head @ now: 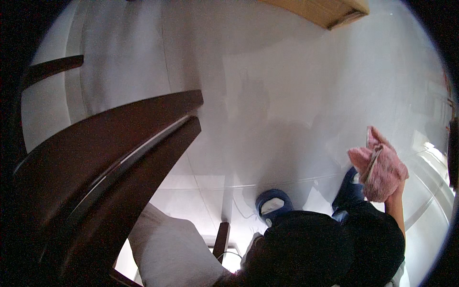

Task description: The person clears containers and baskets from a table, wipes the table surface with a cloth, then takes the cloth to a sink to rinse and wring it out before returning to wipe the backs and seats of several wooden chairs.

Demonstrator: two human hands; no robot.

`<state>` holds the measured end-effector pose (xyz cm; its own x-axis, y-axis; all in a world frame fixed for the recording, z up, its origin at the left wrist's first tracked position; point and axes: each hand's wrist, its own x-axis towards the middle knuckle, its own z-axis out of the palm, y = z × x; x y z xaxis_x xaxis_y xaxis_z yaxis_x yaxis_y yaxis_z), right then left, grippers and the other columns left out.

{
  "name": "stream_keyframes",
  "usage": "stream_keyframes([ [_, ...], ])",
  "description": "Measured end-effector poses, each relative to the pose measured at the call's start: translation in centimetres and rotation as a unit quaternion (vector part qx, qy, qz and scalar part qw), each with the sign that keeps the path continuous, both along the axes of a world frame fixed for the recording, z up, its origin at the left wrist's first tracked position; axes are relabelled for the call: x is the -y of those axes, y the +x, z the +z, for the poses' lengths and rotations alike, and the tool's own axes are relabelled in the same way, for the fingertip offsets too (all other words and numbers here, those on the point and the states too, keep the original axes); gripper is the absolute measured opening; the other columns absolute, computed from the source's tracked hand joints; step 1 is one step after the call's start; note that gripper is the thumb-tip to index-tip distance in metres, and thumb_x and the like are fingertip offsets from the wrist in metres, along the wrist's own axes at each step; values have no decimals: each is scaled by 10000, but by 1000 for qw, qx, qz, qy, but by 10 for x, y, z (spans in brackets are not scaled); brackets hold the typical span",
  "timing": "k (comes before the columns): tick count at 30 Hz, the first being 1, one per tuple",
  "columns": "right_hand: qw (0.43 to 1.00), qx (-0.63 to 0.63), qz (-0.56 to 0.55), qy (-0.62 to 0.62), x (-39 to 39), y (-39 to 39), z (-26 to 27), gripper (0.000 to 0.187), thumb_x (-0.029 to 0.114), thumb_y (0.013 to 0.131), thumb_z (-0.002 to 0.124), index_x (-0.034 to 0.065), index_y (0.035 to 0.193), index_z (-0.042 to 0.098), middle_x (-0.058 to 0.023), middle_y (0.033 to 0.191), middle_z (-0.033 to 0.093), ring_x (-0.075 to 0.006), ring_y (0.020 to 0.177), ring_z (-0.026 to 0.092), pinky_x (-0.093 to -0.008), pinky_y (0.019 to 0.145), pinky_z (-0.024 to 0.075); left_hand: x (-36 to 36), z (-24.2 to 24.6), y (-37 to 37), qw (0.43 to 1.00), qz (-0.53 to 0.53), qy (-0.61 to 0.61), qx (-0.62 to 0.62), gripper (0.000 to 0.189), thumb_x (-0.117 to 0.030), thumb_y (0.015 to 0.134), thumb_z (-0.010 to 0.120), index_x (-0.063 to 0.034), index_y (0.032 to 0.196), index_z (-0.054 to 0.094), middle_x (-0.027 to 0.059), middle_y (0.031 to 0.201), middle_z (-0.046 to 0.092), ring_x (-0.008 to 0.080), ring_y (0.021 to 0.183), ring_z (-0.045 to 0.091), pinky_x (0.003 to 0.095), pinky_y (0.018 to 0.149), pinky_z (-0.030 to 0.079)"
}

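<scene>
My right hand (393, 196) is at the right of the head view, closed around a bunched pink cloth (385, 172). The fuzzy cloth has a pale edging strip, and folded ends stick up and to the left. It hides most of my fingers. Below and left of it are my black clothing (308, 247) and two blue slippers (275, 206). My left hand is out of view. Grey fabric (175, 247), possibly my left sleeve, passes beside the large dark wooden furniture (107, 143) on the left.
A cardboard box (322, 12) stands on the pale, shiny floor (287, 79) at the top. Another dark wooden piece (57, 68) juts in at upper left. A dark wooden leg (221, 238) stands near the bottom, with a thin cable close by.
</scene>
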<state>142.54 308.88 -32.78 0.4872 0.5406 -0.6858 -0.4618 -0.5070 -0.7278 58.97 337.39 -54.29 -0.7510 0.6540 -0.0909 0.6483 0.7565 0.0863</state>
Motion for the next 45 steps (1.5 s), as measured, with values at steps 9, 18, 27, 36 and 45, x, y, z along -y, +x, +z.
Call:
stream_keyframes([
  [9,990,-66,-123,5,-19,-28,15,458,346,906,405,15,1221,415,-155,1214,477,-308,1105,477,-435,951,405,20,-1,20,989,76,124,42,300,-235,853,543,-81,1097,462,101,1088,499,216,966,515,361,824,428],
  [18,964,-146,-223,22,-13,-31,-15,562,439,901,380,32,1288,359,-154,1301,409,-315,1175,414,-455,990,362,123,21,139,818,219,492,201,260,-213,849,557,-45,1035,489,84,1016,544,187,914,537,329,801,435],
  [27,942,-314,-53,105,-39,-56,38,572,422,893,378,31,1308,328,-158,1327,382,-326,1190,406,-471,980,370,197,229,401,792,-7,442,422,126,-51,796,615,-26,842,501,56,779,535,157,662,556,281,596,470],
  [36,979,-199,-43,24,7,-35,84,577,418,885,413,28,1301,332,-152,1318,389,-299,1193,403,-440,973,383,271,112,388,849,-444,-184,221,707,-335,635,717,-100,1234,424,197,1177,452,381,977,519,456,830,439],
  [45,927,-366,-42,-68,50,-38,177,683,356,824,470,20,1365,223,-208,1306,380,-385,1179,401,-502,967,371,296,141,439,935,-293,39,196,527,-131,669,692,-55,1129,447,200,1140,461,349,944,534,412,784,471],
])
